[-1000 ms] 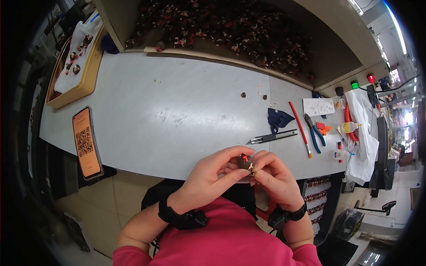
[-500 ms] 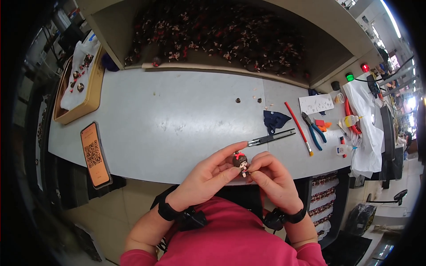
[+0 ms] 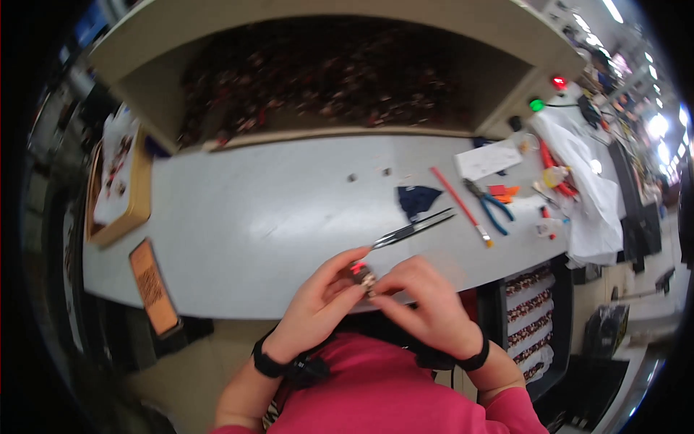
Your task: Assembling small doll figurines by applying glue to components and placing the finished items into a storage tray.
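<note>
A small toy figurine (image 3: pixel 363 278) with brown hair and a red bow is held above the near table edge. My left hand (image 3: pixel 322 300) closes its thumb and fingers round it from the left. At its lower right side, the thumb and index tips of my right hand (image 3: pixel 426 304) come together against it; motion blurs them, and any tiny part between them is hidden. Black-and-silver tweezers (image 3: pixel 412 230) lie just beyond, one end close to my left index fingertip.
Right of the tweezers are a dark blue cloth (image 3: pixel 418 199), a red brush (image 3: pixel 463 207), pliers (image 3: pixel 491 206) and a white card (image 3: pixel 488 159). A phone (image 3: pixel 154 286) and a tan box (image 3: pixel 137 181) stand left. A shelf bin (image 3: pixel 318 79) full of small figures spans the back.
The whole view has shifted and blurred, with the table's things lying further left in the picture. My right hand looks more raised and turned beside the figurine; my left hand keeps its hold.
</note>
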